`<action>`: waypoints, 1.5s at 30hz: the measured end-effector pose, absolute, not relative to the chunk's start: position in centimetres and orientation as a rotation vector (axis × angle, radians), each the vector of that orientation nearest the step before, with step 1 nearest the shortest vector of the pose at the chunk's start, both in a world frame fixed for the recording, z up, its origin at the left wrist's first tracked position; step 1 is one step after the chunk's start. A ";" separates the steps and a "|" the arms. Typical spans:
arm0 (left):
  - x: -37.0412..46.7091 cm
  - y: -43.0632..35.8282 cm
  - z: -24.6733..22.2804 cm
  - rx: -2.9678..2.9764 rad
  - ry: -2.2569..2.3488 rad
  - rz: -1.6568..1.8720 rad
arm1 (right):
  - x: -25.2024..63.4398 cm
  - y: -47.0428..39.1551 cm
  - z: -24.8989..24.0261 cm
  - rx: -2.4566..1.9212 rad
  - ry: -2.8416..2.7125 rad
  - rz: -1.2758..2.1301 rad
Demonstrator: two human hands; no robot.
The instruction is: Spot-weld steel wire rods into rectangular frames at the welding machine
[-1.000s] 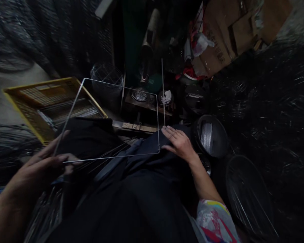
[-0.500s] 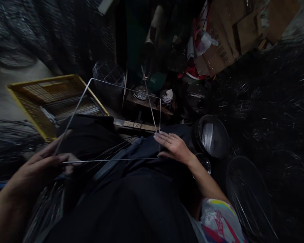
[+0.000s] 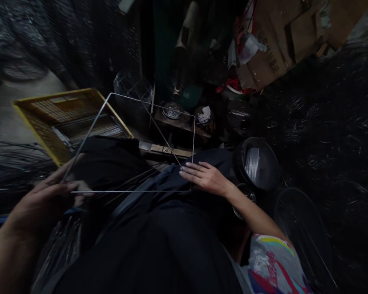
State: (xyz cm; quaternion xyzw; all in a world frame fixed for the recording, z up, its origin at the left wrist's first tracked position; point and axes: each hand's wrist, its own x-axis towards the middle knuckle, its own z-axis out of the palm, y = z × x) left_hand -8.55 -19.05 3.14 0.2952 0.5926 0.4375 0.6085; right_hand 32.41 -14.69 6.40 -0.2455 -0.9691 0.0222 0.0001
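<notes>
A bent metal wire frame point(image 3: 156, 104), four-sided, is held above my lap. At its near left corner, my left hand point(image 3: 50, 198) grips the wire between thumb and fingers. My right hand point(image 3: 204, 177) is at the frame's right side, fingers close together and the thumb hidden. From under its fingertips a thin straight metal rod point(image 3: 161, 132) slants up and leftward, its far end near the frame's far side. Whether the rod touches the frame there, I cannot tell.
A yellow plastic crate point(image 3: 53, 151) with metal rods stands at the left. Ahead is a machine with a small round dish of metal bits point(image 3: 172, 110). A dark container with a bundle of rods point(image 3: 257, 163) stands right, cardboard point(image 3: 270, 53) beyond.
The rod in my right hand has swung left, its far end moving from above the frame to near the frame's far side. The right hand has shifted slightly left; the left hand keeps its grip.
</notes>
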 end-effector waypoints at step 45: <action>-3.1 -20.3 0.1 0.554 0.933 0.888 | 25.9 -16.4 4.2 -1.241 -2.491 0.691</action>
